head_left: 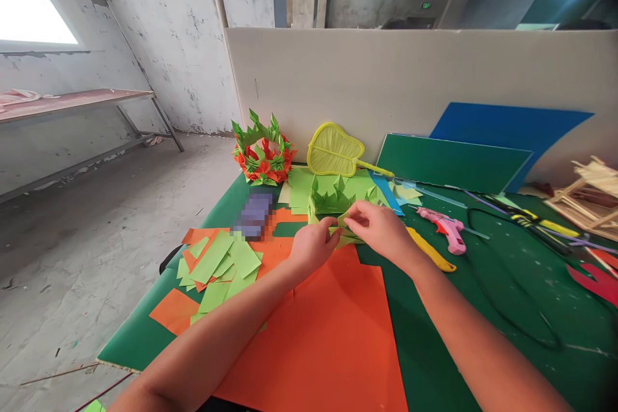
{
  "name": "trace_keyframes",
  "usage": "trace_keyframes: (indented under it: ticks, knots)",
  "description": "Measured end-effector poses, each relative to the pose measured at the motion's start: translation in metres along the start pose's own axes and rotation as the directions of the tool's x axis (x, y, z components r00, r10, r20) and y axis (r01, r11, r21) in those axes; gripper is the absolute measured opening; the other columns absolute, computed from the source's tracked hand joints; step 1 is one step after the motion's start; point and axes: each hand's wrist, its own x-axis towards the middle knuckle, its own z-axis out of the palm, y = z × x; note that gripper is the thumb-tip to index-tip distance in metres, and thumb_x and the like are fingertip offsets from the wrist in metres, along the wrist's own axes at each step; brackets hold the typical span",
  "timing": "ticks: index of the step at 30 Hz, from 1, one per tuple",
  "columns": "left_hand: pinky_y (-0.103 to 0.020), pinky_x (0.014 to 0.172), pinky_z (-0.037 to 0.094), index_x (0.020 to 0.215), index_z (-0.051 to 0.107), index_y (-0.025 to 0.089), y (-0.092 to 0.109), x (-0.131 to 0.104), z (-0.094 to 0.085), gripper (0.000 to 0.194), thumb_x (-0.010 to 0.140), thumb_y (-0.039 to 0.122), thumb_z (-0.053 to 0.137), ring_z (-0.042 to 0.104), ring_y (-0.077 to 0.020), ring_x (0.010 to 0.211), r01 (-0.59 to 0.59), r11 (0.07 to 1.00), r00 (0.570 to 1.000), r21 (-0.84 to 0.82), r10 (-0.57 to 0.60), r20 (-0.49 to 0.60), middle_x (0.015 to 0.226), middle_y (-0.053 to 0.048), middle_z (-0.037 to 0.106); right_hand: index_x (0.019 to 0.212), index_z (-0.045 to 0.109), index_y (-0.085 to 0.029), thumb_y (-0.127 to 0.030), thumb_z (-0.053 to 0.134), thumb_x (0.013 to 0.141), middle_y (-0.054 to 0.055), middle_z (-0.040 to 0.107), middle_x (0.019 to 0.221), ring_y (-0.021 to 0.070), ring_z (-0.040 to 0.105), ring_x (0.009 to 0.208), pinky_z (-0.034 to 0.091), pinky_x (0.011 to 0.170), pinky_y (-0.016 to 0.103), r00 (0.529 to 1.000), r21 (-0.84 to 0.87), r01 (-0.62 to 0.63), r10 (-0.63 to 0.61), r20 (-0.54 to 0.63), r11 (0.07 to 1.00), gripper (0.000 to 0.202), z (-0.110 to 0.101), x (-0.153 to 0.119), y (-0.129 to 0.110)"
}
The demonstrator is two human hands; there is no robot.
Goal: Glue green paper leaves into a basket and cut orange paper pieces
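Note:
A light green folded-paper ring with pointed tips [331, 203] stands beyond the upper end of a large orange sheet [328, 328]. My left hand [313, 246] pinches its near edge from the left, fingers closed. From the right, my right hand [374, 226] holds the same edge between thumb and fingers. The two hands are close together, with a small gap between the fingertips. Part of the ring's near side is hidden behind the fingers. A finished-looking green and orange paper ring [263, 158] sits at the table's far left corner.
Green paper pieces [217, 264] lie left of the orange sheet, near a blurred dark phone-like object [253, 214]. A yellow fan [335, 149] leans at the back. On the right are a yellow cutter [432, 251], a pink glue gun [447, 228], its cable, and stick work [596, 199].

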Motion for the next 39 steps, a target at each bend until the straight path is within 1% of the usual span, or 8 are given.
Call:
trace_keyframes:
  ticks: [12, 30, 35, 39]
  knots:
    - [-0.024, 0.052, 0.028, 0.106, 0.063, 0.023, -0.0012, -0.0004, 0.0002, 0.026, 0.091, 0.036, 0.046, 0.057, -0.0153, 0.059, -0.004, 1.000, 1.000, 0.003, 0.004, -0.005, 0.062, 0.002, 0.059, 0.078, 0.056, -0.023, -0.031, 0.054, 0.082, 0.001, 0.071, 0.077, 0.0179, 0.066, 0.068, 0.046, 0.057, 0.027, 0.999, 0.024, -0.003, 0.003, 0.033, 1.000, 0.009, 0.0003, 0.0000, 0.0020]
    - [-0.025, 0.051, 0.025, 0.099, 0.066, 0.023, 0.0004, -0.0016, -0.0018, 0.023, 0.090, 0.033, 0.048, 0.056, -0.0146, 0.058, -0.005, 1.000, 1.000, 0.012, 0.005, -0.003, 0.060, 0.002, 0.059, 0.078, 0.057, -0.023, -0.031, 0.054, 0.083, 0.001, 0.070, 0.077, 0.0167, 0.066, 0.069, 0.048, 0.060, 0.027, 0.997, 0.040, -0.006, 0.002, 0.079, 0.999, 0.010, -0.0026, -0.0006, 0.0009]
    - [-0.024, 0.050, 0.025, 0.099, 0.066, 0.023, 0.0000, -0.0013, -0.0007, 0.023, 0.090, 0.033, 0.047, 0.056, -0.0139, 0.057, -0.005, 1.000, 1.000, 0.023, 0.005, -0.015, 0.060, 0.003, 0.059, 0.086, 0.059, -0.024, -0.029, 0.055, 0.083, 0.001, 0.071, 0.085, 0.0166, 0.068, 0.077, 0.053, 0.067, 0.027, 0.994, 0.086, -0.008, -0.001, 0.107, 0.996, 0.008, -0.0034, -0.0001, 0.0018]
    - [-0.024, 0.050, 0.025, 0.099, 0.066, 0.023, 0.0000, -0.0006, -0.0006, 0.023, 0.090, 0.033, 0.047, 0.057, -0.0141, 0.058, -0.008, 1.000, 1.000, 0.030, 0.009, -0.019, 0.061, 0.003, 0.060, 0.095, 0.060, -0.025, -0.023, 0.056, 0.081, 0.002, 0.071, 0.095, 0.0168, 0.069, 0.083, 0.055, 0.072, 0.028, 0.993, 0.111, -0.013, 0.000, 0.115, 0.994, 0.015, -0.0023, 0.0004, 0.0037]
